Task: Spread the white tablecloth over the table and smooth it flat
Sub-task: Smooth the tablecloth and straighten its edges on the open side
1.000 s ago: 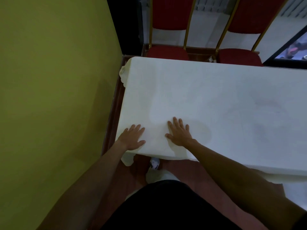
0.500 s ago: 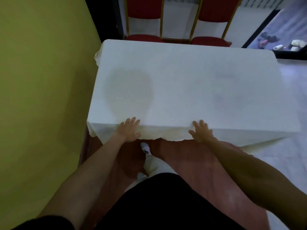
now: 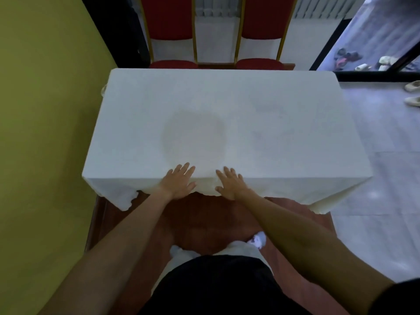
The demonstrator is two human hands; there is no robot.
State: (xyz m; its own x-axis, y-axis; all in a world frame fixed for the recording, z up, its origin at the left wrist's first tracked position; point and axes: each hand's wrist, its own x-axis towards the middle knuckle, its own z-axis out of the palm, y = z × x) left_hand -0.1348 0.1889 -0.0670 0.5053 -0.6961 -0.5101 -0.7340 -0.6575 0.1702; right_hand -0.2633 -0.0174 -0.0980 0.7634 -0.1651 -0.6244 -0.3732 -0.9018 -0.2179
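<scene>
The white tablecloth covers the whole rectangular table and hangs down over its near edge and corners. My left hand lies flat with fingers spread on the cloth at the middle of the near edge. My right hand lies flat beside it, a little to the right, fingers straight and also over the near edge. Both palms press the cloth where it folds over the edge. The top of the cloth looks flat, with a faint round shadow in front of my hands.
A yellow-green wall runs close along the table's left side. Two red chairs stand behind the far edge. Pale tiled floor lies to the right, with shoes near a glass door.
My hands have come together at the middle of the near edge; half a second ago they were apart. I have shifted rightward along the table, which now sits centred in view.
</scene>
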